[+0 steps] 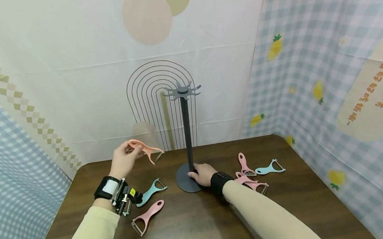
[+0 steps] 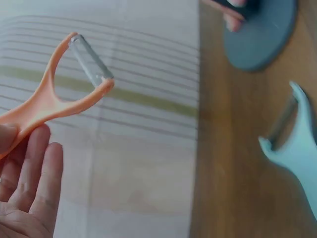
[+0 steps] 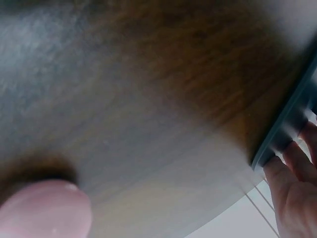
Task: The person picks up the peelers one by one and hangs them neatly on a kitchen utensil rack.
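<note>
One orange peeler (image 1: 145, 148): held up at the left, above the far side of the table, its forked head angled toward the stand and down.
Left hand (image 1: 123, 159): pinches the peeler's handle between thumb and fingers, with the other fingertips loosely bent below it.
Peeler's handling: probably light, stiff plastic, smooth enough to turn in a loose pinch; hard to break.
Where to hold: the handle, as now, keeping fingers off the metal blade (image 2: 90, 60) bridging the fork.
Right hand (image 1: 205, 174): grips low on the dark stand (image 1: 187, 134), thumb and fingers about the foot of its pole, some fingertips on the round base (image 1: 184, 183).
Hooks (image 1: 190, 93): spread out at the pole's top, higher than both hands; thin arms, so a side knock could tip the stand.
Room: a gap lies between the peeler's head and the pole, with the cloth backdrop (image 1: 80, 103) close behind.
Near left: a turquoise peeler (image 1: 149, 192) and a pink peeler (image 1: 150, 213) lie below the left hand.
Right side: three pink peelers (image 1: 243, 162) and a light blue peeler (image 1: 265, 170) lie beyond the right wrist.
Table (image 1: 184, 221): its back edge runs behind the stand; the rounded far corners sit near the cloth.
</note>
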